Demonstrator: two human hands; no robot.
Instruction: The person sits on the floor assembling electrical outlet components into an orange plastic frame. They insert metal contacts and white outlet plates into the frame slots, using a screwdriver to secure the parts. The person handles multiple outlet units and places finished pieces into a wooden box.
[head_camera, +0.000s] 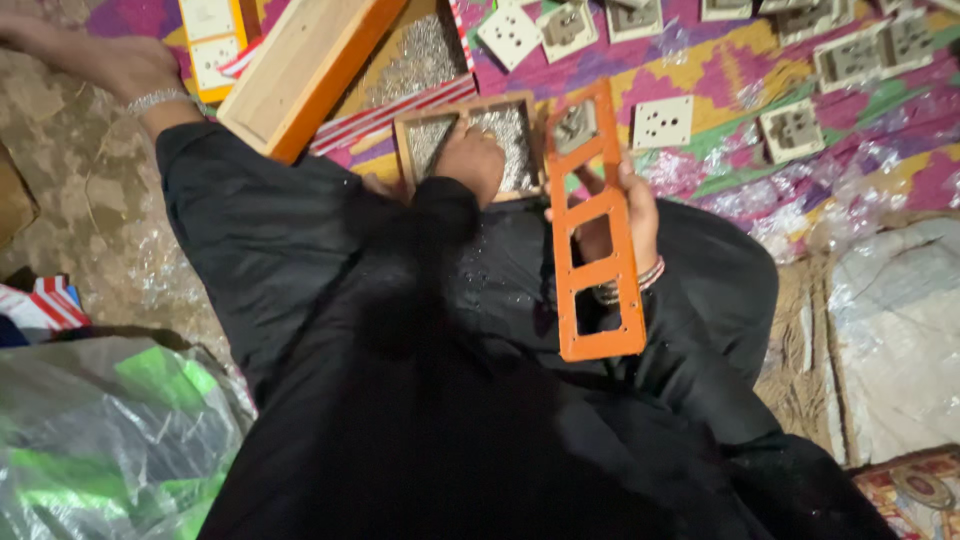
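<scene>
Matt orange plastic frame (596, 245); rough wooden tray (470, 106), glittering metal screws (510, 135).

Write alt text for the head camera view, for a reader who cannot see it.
Seen from above, a person in black clothing holds a long orange frame with rectangular openings in the right hand, while the left hand reaches into a small wooden tray of tiny metal pieces. White socket plates lie scattered on a colourful cloth ahead.

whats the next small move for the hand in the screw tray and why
Probably lift a few screws out toward the orange frame. The left hand is down in the small wooden tray of screws, while the right hand holds the frame, with one socket part seated in its top opening.
</scene>
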